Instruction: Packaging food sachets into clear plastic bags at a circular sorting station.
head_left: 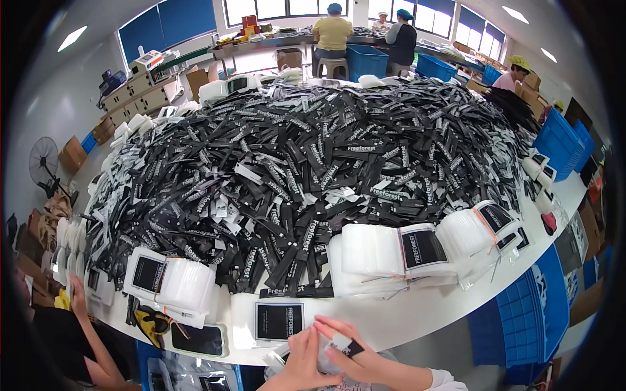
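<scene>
A small black-and-white packet [353, 349] was pinched in the right hand [375, 367]

The packet lay between the right thumb and the fingers above it, its dark end jutting rightward. Just beside it was the left hand [297, 362], its fingers bent and their tips close against the right ones; whether they gripped anything could not be told. Ahead, on the white surface [385, 311], lay a white plastic pouch stack [245, 318] with a black label, and left of that a dark-screened phone [197, 339]. Beyond were banded pouch bundles [375, 251], then a broad heap of black stick packets [339, 163]. Farthest off, co-workers [332, 32] sat near a blue crate [366, 63].
</scene>
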{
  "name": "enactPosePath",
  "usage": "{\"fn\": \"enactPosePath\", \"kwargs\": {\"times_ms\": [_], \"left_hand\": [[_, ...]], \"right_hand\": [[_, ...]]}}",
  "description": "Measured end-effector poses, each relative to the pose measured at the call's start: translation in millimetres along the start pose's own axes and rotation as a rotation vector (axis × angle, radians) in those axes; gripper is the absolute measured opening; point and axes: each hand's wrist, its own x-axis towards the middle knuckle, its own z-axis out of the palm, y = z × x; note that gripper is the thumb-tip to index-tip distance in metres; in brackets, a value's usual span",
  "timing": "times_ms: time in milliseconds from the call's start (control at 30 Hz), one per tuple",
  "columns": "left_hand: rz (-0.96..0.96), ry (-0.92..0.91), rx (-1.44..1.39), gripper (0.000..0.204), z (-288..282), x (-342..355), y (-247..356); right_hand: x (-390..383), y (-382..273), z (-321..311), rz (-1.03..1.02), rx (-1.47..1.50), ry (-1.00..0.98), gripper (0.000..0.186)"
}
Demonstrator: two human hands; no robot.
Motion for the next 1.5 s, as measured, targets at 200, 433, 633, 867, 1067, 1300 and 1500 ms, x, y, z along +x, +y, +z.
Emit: {"fn": "enactPosePath", "kwargs": {"times_ms": [200, 433, 633, 867, 1067, 1300, 1500], "left_hand": [[-0.124, 0.099, -0.04, 0.086, -17.5, 15.7, 7.0], [0.11, -0.174, 0.122, 0.092, -28.4, 24.9, 3.1], [-0.519, -0.221, -0.433, 0.092, -47.8, 26.9, 2.5], [-0.617, 0.009, -0.765, 0.078, -40.2, 23.0, 5.6], [-0.73, 0.033, -0.928, 0.018, -38.1, 6.7, -0.7], [-0.533, 0.105, -0.771, 0.017, -65.8, -9.2, -6.8], [-0.917, -0.287, -0.425, 0.025, -183.3, -70.7, -6.0]], "right_hand": [[-17.0, 12.0, -1.6, -0.064, -0.061, 0.33, 0.052], [-3.6, 17.4, -15.2, -0.234, -0.53, -0.129, 0.02], [2.6, 21.3, -27.2, -0.14, -0.298, -0.211, 0.019], [16.1, 8.2, 0.8, 0.017, -0.183, 0.487, 0.015], [4.3, 16.7, -7.0, 0.11, 0.07, 0.004, 0.008], [25.3, 26.9, 2.7, 0.07, 0.017, -0.254, 0.014], [125.7, 46.1, -22.1, -0.335, -0.87, -0.324, 0.024]]}}
